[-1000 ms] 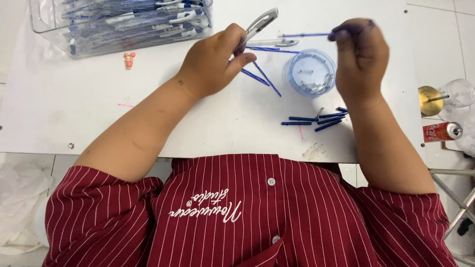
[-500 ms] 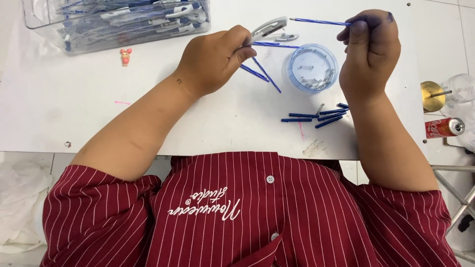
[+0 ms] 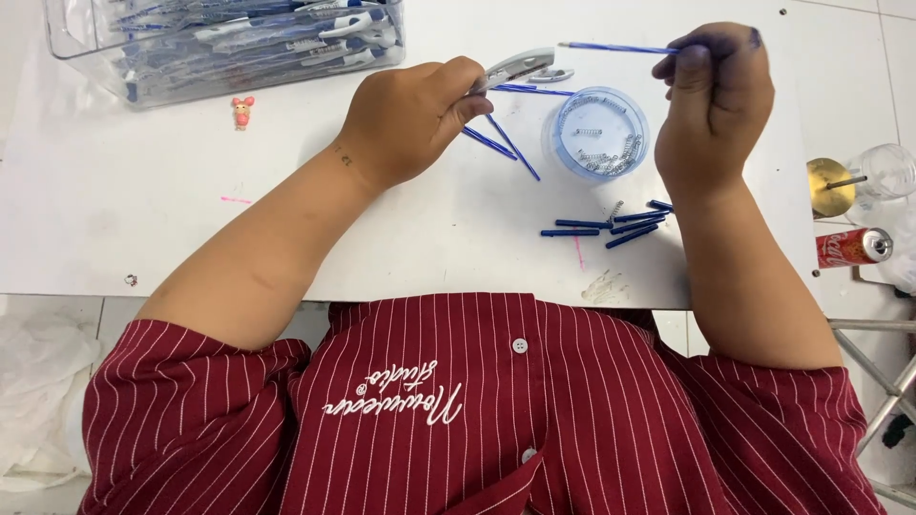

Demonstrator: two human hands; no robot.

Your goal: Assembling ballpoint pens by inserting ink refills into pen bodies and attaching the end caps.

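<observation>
the right hand [image 3: 716,105] pinches a thin blue pen refill [image 3: 615,47] at one end, up over the round tub of tiny springs [image 3: 596,133]. it looks light and bendy, so hold it softly. the left hand [image 3: 410,119] is closed around a smooth white pen barrel [image 3: 515,69], hard and shiny.

A white tabletop [image 3: 143,219] carries a clear plastic bin [image 3: 224,43] of pens at its far left corner, with a tiny pink figurine [image 3: 242,112] just beside it. Near the middle sits a round clear tub of springs [image 3: 596,133]. Loose blue refills [image 3: 611,226] lie nearer the front edge, and others [image 3: 501,145] lie left of the tub.
</observation>
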